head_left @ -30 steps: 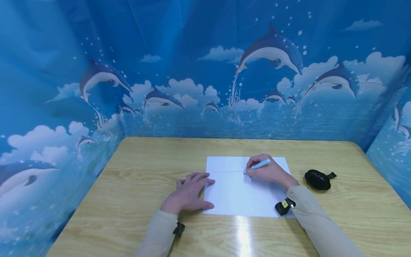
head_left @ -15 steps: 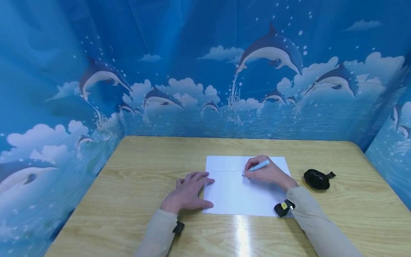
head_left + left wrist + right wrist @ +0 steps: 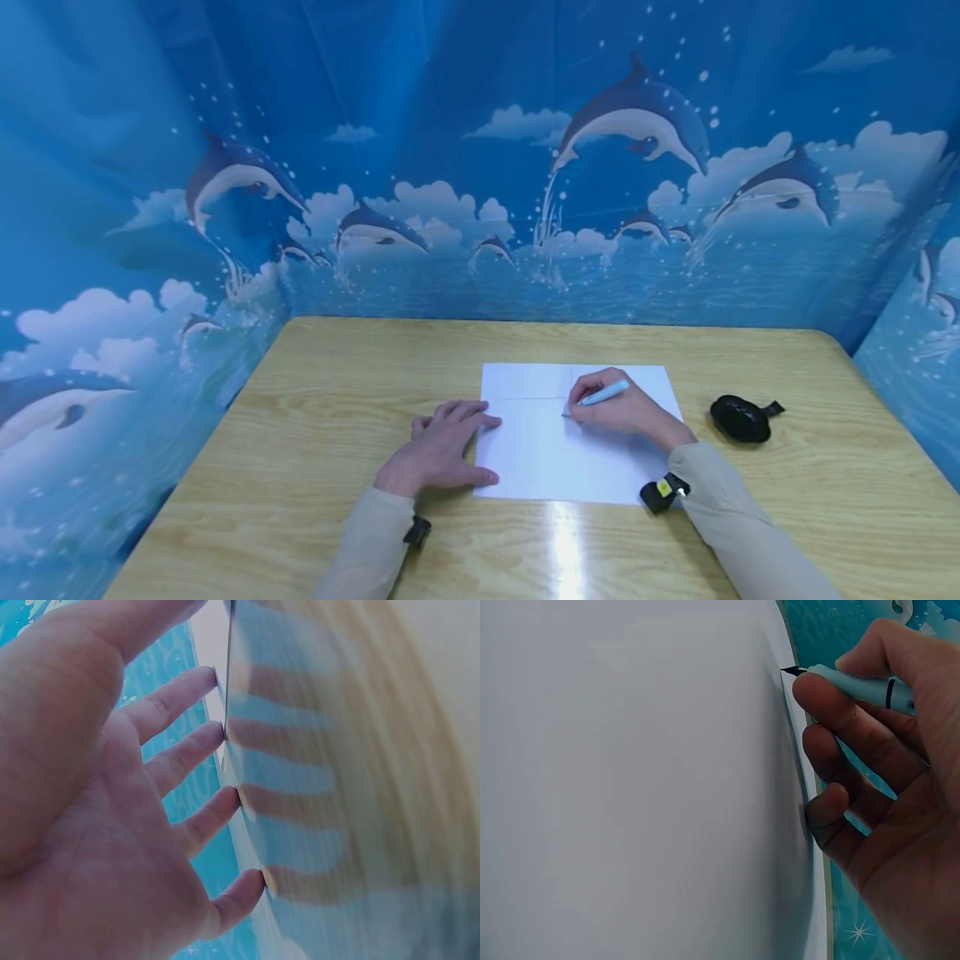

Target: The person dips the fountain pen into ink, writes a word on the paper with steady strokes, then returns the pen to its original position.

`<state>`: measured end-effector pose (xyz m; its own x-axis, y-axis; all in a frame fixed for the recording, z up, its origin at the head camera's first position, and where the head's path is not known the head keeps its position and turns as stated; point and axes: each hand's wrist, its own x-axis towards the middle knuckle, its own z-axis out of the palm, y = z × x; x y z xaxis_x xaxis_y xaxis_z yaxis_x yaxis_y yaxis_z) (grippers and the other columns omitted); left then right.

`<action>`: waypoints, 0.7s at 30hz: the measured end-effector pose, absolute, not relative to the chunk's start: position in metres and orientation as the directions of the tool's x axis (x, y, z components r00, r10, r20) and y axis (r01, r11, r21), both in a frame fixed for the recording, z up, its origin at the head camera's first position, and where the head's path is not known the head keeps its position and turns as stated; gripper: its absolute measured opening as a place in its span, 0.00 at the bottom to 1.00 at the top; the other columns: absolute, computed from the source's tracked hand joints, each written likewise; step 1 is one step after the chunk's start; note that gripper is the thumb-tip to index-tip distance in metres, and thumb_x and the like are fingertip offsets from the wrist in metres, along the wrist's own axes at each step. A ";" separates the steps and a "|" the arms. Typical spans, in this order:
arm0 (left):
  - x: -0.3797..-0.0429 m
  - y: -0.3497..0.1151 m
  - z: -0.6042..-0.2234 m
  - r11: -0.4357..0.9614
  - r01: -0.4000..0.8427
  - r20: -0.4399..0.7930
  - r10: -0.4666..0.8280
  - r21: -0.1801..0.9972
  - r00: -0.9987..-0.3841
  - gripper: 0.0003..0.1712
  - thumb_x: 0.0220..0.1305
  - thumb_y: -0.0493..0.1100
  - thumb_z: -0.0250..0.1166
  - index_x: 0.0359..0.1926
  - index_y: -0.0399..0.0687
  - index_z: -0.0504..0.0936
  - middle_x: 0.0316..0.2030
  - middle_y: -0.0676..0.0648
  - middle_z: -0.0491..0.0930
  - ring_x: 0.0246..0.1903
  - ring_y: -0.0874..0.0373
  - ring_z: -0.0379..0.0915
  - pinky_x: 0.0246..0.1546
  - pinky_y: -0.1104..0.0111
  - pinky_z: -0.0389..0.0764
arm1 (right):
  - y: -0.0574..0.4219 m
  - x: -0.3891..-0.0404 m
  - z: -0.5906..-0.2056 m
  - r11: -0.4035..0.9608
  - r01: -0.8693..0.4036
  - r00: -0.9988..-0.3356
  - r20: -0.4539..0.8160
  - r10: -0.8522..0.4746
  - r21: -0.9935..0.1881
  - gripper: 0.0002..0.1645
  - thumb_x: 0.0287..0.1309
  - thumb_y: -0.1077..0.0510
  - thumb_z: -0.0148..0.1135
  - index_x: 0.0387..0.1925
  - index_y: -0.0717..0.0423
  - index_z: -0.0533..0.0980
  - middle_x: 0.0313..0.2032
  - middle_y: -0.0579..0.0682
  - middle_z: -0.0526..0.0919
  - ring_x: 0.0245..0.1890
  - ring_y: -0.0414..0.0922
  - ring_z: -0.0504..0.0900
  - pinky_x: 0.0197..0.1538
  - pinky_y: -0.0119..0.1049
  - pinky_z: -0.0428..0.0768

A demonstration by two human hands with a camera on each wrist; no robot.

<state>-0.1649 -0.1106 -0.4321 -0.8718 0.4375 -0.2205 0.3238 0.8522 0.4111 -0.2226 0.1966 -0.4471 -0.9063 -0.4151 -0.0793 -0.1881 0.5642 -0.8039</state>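
A white sheet of paper (image 3: 540, 458) with crease-like lines near its top lies on the wooden table. My right hand (image 3: 626, 408) pinches a light-blue fountain pen (image 3: 606, 392) between thumb and fingers, its nib at the paper near the middle. In the right wrist view the dark nib of the fountain pen (image 3: 866, 686) meets the sheet, and the other fingers curl loosely below. My left hand (image 3: 442, 454) spreads over the sheet's left edge, thumb and a fingertip on the paper. In the left wrist view the fingertips (image 3: 229, 799) touch the surface.
A small black oval object with a short tab (image 3: 741, 418) lies on the table (image 3: 337, 400) to the right of the sheet. Black cameras (image 3: 658, 495) sit on both wrists. A blue dolphin-print curtain (image 3: 450, 150) hangs behind and beside the table.
My right hand and the fountain pen have moved slightly down and left across the paper, toward me. The left hand and the sheet have stayed in place.
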 end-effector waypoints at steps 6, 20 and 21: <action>-0.165 -0.111 -0.432 0.853 0.323 -0.223 0.438 0.410 -0.871 0.43 0.56 0.66 0.73 0.72 0.65 0.72 0.79 0.51 0.59 0.78 0.39 0.49 0.70 0.28 0.54 | 0.195 -0.220 -0.448 0.563 -0.189 -0.901 -0.086 -0.425 -0.804 0.02 0.57 0.58 0.69 0.32 0.51 0.86 0.28 0.43 0.88 0.27 0.43 0.78 0.32 0.31 0.75; -0.165 -0.110 -0.433 0.853 0.330 -0.214 0.440 0.405 -0.872 0.43 0.57 0.66 0.73 0.72 0.65 0.72 0.79 0.51 0.59 0.78 0.39 0.49 0.69 0.27 0.54 | 0.191 -0.214 -0.447 0.543 -0.226 -0.880 -0.070 -0.471 -0.809 0.03 0.58 0.56 0.70 0.32 0.51 0.86 0.24 0.43 0.86 0.25 0.40 0.74 0.29 0.29 0.72; -0.165 -0.110 -0.433 0.853 0.331 -0.214 0.440 0.404 -0.872 0.43 0.57 0.66 0.73 0.72 0.65 0.72 0.79 0.51 0.59 0.78 0.39 0.49 0.69 0.27 0.54 | 0.191 -0.214 -0.447 0.542 -0.230 -0.878 -0.069 -0.475 -0.808 0.03 0.58 0.56 0.71 0.31 0.51 0.86 0.24 0.43 0.85 0.24 0.40 0.74 0.29 0.29 0.72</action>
<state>-0.1647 -0.1101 -0.4330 -0.8722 0.4397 -0.2142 0.3308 0.8529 0.4039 -0.2138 0.1911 -0.4469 -0.8775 -0.4746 -0.0686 -0.2300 0.5421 -0.8082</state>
